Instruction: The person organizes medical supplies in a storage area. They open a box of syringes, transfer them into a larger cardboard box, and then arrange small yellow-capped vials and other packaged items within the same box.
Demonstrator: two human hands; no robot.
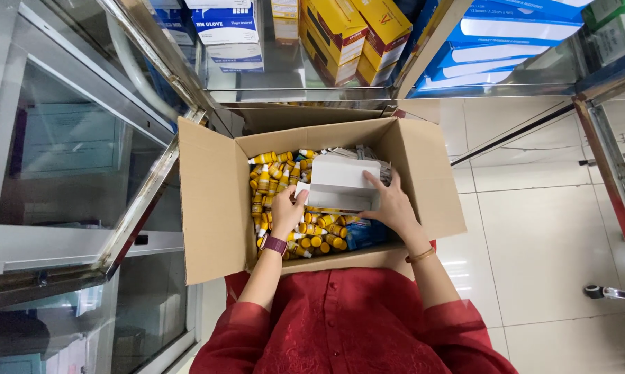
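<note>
- Left hand on the left end of a small white box, fingers curled on its edge, grip clamped on the white box.
- Right hand on the right end of the same white box, fingers spread over its side, grip clamped on it too.
- White box open on the near side, held low inside a big brown cardboard box, just above the things in there.
- Big box with all four flaps open, resting close to the body in the red top.
- Lots of little yellow bottles with white caps piled in the big box, under and beside the white box.
- A blue packet in the near right corner of the big box, touching the bottles.
- A dark red watch on the left wrist and a thin brown bangle on the right wrist.
- Glass shelves above, with yellow and red boxes and blue and white boxes stacked on them.
- A glass cabinet door on the left, and a pale tiled floor on the right.
</note>
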